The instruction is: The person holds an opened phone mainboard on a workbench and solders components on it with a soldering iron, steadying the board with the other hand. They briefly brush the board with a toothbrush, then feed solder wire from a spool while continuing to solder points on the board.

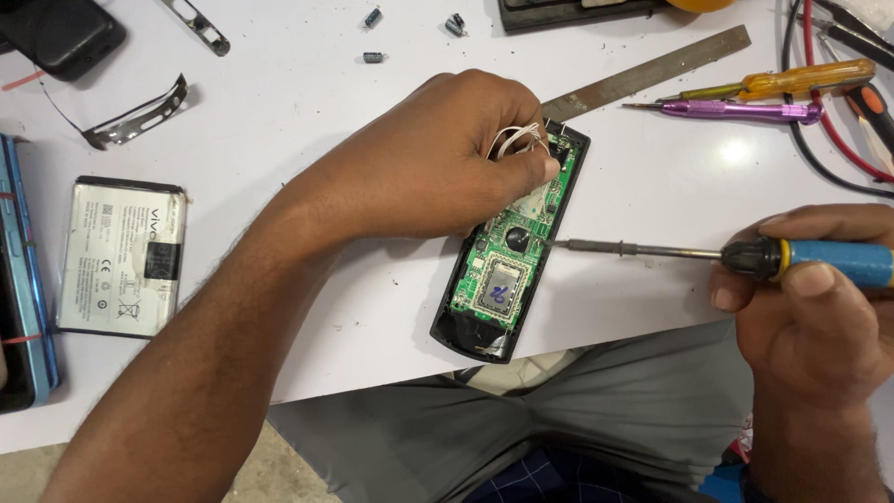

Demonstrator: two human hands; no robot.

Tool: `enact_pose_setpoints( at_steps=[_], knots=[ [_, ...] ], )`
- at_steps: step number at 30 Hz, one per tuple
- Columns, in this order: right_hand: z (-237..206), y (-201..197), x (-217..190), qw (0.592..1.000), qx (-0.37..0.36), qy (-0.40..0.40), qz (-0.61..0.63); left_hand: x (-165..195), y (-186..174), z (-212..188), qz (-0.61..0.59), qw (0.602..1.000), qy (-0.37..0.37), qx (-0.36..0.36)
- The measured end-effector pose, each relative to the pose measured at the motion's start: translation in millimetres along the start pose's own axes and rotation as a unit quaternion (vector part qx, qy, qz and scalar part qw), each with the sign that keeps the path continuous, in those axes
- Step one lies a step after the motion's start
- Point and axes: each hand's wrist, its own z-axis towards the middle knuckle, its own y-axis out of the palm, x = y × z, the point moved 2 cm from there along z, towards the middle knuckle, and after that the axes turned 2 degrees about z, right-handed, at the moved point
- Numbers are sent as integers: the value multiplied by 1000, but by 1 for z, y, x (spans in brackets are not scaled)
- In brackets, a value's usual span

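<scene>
Green circuit board (503,261), seated in a long black open casing (466,326), lay tilted on the white bench (307,102) near its front edge, between the two hands. The left hand (438,168) rested on the upper half of the casing, its fingers curled and pressed onto the board, with a loop of thin white wires (517,138) showing just above the fingertips. The right hand (810,298) was closed around the blue and yellow handle of a soldering iron (745,253) held nearly level; its dark metal tip reached leftward and met the right edge of the board just beside a round black component (517,239). A square silver shield (501,291) sat lower on the board, clear of both hands. The lower end of the casing slightly overhung the bench edge above a grey-trousered lap. A steel ruler (652,70) lay slantwise beyond the casing's top end, and a yellow-handled screwdriver (792,82) and a purple-handled one (745,112) lay to the upper right, well apart from the right hand. Far left lay a flat silver phone battery (121,256), a curved metal bracket (140,121) and three small capacitors (372,57) near the top edge.
</scene>
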Motion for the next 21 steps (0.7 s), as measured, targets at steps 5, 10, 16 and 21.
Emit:
enact_pose_setpoints(
  at_steps=[5, 10, 16, 21],
  knots=[
    [-4, -1, -1, 1000, 14, 5, -16, -1, 0, 0, -5, 1000, 11, 1],
    [-5, -4, 2, 1000, 23, 17, 7, -3, 1, 1, -1, 1000, 6, 0],
    [-10, -9, 10, 996, 28, 14, 81, -4, -1, 1, -4, 999, 31, 5],
    [-15, -14, 17, 992, 56, 29, 105, -7, -2, 1, -22, 998, 44, 35]
  ],
)
